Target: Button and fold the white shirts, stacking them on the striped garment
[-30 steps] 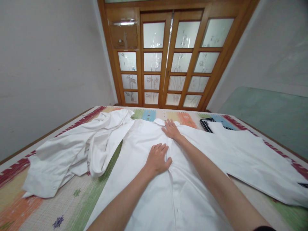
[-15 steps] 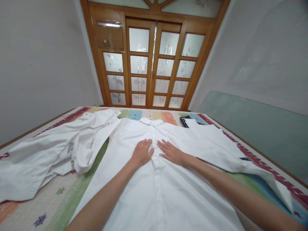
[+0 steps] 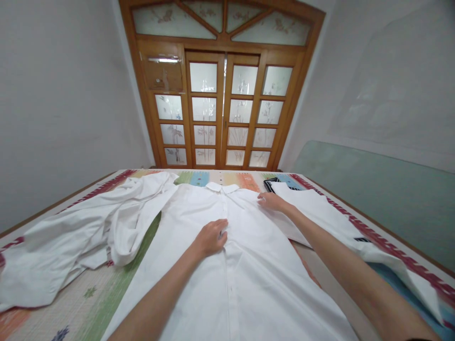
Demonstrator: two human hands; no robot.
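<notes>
A white collared shirt [image 3: 199, 284] lies front side up, its collar [image 3: 222, 188] at the far end and its button placket running towards me. My left hand [image 3: 211, 237] rests on the chest beside the placket, fingers bent, with a gap between thumb and forefinger. Near the shoulder on the right, my right hand [image 3: 270, 201] is closed, its fingertips pinching the shirt's fabric. Under my right forearm, the shirt's side edge stands apart from white cloth [image 3: 320, 213] further right; whether that is its sleeve I cannot tell.
Crumpled white cloth [image 3: 85, 237] lies on the left. Underneath is a multicoloured striped mat [image 3: 85, 303]. A black-and-white striped item [image 3: 272, 183] sits near the far right corner. A pale green panel [image 3: 369, 189] stands along the right; wooden glazed doors [image 3: 223, 109] are behind.
My right hand has moved away from the placket towards the right shoulder and gripped the fabric, drawing the side edge inward. My left hand stays near the placket, its fingers now bent.
</notes>
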